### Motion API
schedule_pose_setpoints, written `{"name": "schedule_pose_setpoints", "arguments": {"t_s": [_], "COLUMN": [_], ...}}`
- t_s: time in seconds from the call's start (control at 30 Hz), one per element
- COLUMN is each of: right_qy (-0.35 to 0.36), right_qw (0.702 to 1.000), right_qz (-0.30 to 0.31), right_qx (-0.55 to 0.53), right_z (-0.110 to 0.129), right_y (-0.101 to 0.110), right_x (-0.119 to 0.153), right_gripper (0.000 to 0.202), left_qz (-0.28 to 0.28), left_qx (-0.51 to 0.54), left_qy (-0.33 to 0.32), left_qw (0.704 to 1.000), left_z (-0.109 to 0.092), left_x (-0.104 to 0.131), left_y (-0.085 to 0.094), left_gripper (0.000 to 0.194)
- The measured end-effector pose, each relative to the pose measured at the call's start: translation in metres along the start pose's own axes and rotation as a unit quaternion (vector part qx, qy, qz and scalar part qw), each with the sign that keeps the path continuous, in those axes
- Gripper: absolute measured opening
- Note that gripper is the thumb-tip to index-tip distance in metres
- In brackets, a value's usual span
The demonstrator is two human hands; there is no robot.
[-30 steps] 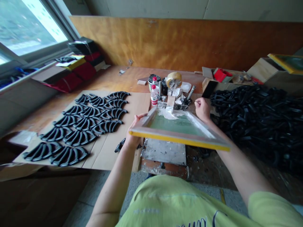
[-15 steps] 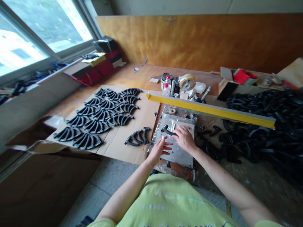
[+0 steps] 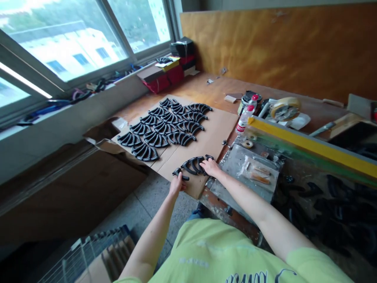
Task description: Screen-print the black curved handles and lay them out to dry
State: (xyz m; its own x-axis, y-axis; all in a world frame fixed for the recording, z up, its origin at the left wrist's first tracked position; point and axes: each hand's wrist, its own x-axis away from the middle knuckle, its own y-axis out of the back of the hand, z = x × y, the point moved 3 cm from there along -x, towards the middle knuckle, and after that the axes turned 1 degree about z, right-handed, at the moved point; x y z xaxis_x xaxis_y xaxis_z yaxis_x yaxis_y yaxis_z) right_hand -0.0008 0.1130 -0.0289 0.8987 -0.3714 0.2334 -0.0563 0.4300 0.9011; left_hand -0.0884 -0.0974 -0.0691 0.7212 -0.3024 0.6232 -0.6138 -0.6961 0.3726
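Observation:
My left hand [image 3: 176, 184] is closed on a black curved handle [image 3: 177, 171] with a T-shaped head, at the near edge of the cardboard sheet [image 3: 218, 129]. Just right of it lies a short fan-like row of similar black handles [image 3: 190, 165]. My right hand [image 3: 211, 168] is at the right end of this row, its fingers closed around the last handle [image 3: 209, 157], whose head pokes out above them. Farther back on the cardboard, many such handles [image 3: 160, 127] lie nested in fans.
Right of the cardboard is a grey metal plate [image 3: 226, 182] with a plastic bag [image 3: 259, 171] on it. A yellow-edged bar [image 3: 312, 147] crosses above a dark pile of handles [image 3: 338, 208]. Bottles [image 3: 246, 118] and a tape roll [image 3: 285, 109] stand behind. Windows line the left.
Both hands have moved left from the metal plate to the short row on the cardboard. The handle that was in my right hand over the plate is gone from there. The view has turned left.

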Motion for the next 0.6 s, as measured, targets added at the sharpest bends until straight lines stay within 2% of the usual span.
{"name": "schedule_pose_setpoints", "arguments": {"t_s": [0.13,0.23,0.33,0.43,0.6], "right_qy": [-0.068,-0.066,-0.051,-0.033,-0.017], "right_qw": [0.997,0.997,0.997,0.996,0.987], "right_qz": [0.03,0.037,0.045,0.063,0.105], "right_qx": [-0.015,-0.027,-0.036,-0.062,-0.125], "right_z": [0.006,0.015,0.023,0.036,0.075], "right_y": [-0.007,-0.006,-0.003,-0.005,-0.02], "right_x": [-0.005,-0.005,-0.006,-0.013,-0.044], "right_gripper": [0.058,0.061,0.061,0.054,0.056], "left_qz": [0.021,0.027,0.017,-0.01,-0.068], "left_qx": [-0.057,-0.095,-0.131,-0.174,-0.247], "left_qy": [0.001,-0.004,-0.012,-0.017,-0.013], "left_qw": [0.998,0.995,0.991,0.984,0.966], "left_z": [0.0,0.001,-0.004,-0.019,-0.059], "left_x": [-0.015,-0.023,-0.032,-0.049,-0.087], "left_y": [-0.01,-0.016,-0.011,0.01,0.068], "left_gripper": [0.058,0.06,0.059,0.05,0.036]}}
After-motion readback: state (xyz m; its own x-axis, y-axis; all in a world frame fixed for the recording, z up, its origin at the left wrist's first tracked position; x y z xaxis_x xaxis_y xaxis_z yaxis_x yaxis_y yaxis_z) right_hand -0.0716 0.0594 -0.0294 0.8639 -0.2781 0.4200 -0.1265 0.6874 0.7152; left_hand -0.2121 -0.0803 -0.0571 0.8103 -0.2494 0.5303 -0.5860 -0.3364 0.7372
